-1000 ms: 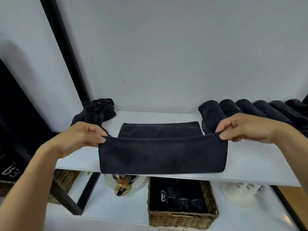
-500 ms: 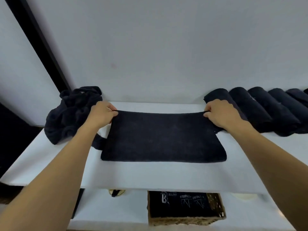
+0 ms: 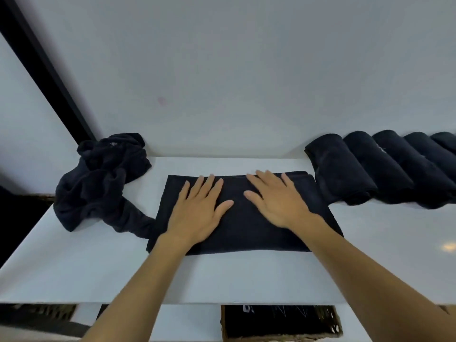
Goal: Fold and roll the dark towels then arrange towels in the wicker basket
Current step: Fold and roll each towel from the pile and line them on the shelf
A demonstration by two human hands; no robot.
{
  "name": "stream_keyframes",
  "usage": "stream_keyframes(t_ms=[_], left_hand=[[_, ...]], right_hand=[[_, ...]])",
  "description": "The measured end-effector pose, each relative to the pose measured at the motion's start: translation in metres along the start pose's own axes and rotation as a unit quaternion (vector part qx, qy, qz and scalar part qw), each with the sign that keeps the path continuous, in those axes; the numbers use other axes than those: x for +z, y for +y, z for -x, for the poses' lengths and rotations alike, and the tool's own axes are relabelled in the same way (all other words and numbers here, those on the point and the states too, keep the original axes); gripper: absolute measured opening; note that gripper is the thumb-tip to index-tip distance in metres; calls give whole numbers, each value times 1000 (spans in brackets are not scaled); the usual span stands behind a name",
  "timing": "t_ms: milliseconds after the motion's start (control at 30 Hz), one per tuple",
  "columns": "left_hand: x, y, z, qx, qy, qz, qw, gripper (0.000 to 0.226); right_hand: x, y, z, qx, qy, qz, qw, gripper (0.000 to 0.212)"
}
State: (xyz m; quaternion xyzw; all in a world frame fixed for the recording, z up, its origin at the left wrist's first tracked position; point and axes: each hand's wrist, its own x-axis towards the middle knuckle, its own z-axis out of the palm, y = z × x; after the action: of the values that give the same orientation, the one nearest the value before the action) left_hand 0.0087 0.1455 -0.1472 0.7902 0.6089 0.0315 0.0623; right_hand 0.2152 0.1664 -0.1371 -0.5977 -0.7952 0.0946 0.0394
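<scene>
Both hands are lying flat and spread, gripping nothing: the left hand (image 3: 199, 213) and the right hand (image 3: 277, 202) are pressing palm-down, side by side, on the folded towel (image 3: 243, 233). Seen from the head camera, this dark rectangle is resting on the white shelf (image 3: 172, 277), its long axis running from 9 o'clock to 3 o'clock, directly beneath the palms. Judging by this layout, rolling is coming next, and either short end is equally within reach, the left end nearer the left hand, the right end nearer the right. At 3 o'clock a row of rolled towels (image 3: 385, 169) is sitting against the wall, the nearest roll touching the folded towel's far right corner. At 9 o'clock a crumpled heap of towels (image 3: 98, 183) is waiting, one tail reaching the folded towel's left edge. At 6 o'clock, below the shelf, the wicker basket (image 3: 281, 323) is showing partly, holding dark printed cloth; how full it is cannot be told.
</scene>
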Motion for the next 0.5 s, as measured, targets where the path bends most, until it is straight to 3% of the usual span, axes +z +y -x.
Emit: stream_keyframes(t_ms=[100, 267, 333, 400, 500], left_hand=[[-5, -30, 16, -12, -8, 5, 1000, 82], [-14, -45, 58, 78, -10, 9, 997, 93], [-14, -43, 75, 141, 40, 15, 989, 75], [-17, -49, 72, 206, 106, -29, 972, 41], [-34, -62, 37, 185, 125, -102, 970, 20]], right_hand=[[-4, 38, -6, 45, -1, 17, 999, 60], [-20, 59, -11, 49, 31, -18, 998, 45], [-32, 59, -10, 35, 26, 2, 999, 41], [-45, 60, -6, 30, 8, -4, 1000, 36], [-63, 61, 7, 65, -27, -50, 996, 30]])
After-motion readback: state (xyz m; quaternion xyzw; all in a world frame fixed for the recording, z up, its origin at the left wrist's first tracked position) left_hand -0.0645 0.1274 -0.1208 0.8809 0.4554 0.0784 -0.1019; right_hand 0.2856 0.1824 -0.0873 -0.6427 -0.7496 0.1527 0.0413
